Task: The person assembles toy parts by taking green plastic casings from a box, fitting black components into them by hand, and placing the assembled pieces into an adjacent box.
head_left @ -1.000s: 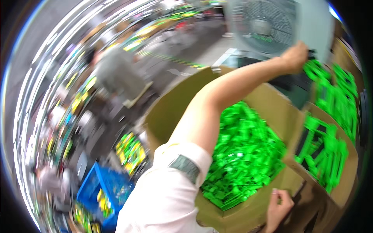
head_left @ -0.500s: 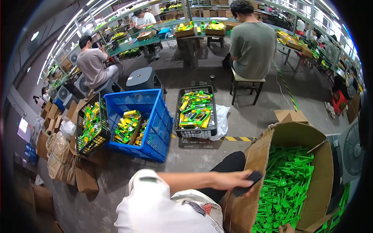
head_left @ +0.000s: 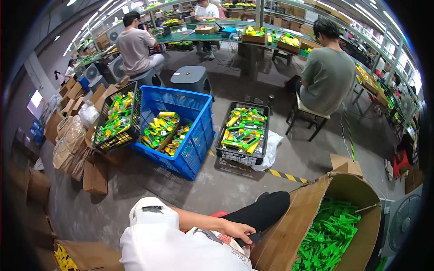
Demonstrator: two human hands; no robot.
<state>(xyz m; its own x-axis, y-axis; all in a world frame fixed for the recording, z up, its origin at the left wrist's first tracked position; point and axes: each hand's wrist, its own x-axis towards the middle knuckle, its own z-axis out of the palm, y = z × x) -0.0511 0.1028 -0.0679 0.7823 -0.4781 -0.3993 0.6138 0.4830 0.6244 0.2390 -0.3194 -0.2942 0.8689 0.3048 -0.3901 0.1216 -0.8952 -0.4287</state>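
My left hand (head_left: 239,232) is closed around a flat black phone-like object (head_left: 252,239), just above my lap and beside the black-clad leg (head_left: 262,210). Fingers and thumb wrap over one end of it. Right of this hand stands a tall open cardboard box (head_left: 289,221), whose wall comes close to the black object. Inside the box lies a heap of long green plastic pieces (head_left: 330,235). My right hand does not show.
Ahead are a blue crate (head_left: 199,135) and two black baskets (head_left: 220,151) (head_left: 101,143), all holding yellow-and-green parts. Grey stool (head_left: 190,77) stands behind. Co-workers sit near a green workbench (head_left: 190,37). A fan (head_left: 402,221) is at right; yellow pieces (head_left: 65,259) lie lower left.
My left hand has drawn back from the box's edge toward my lap, still holding the black object. My right hand, earlier at the green pieces, has left the view. The view has shifted.
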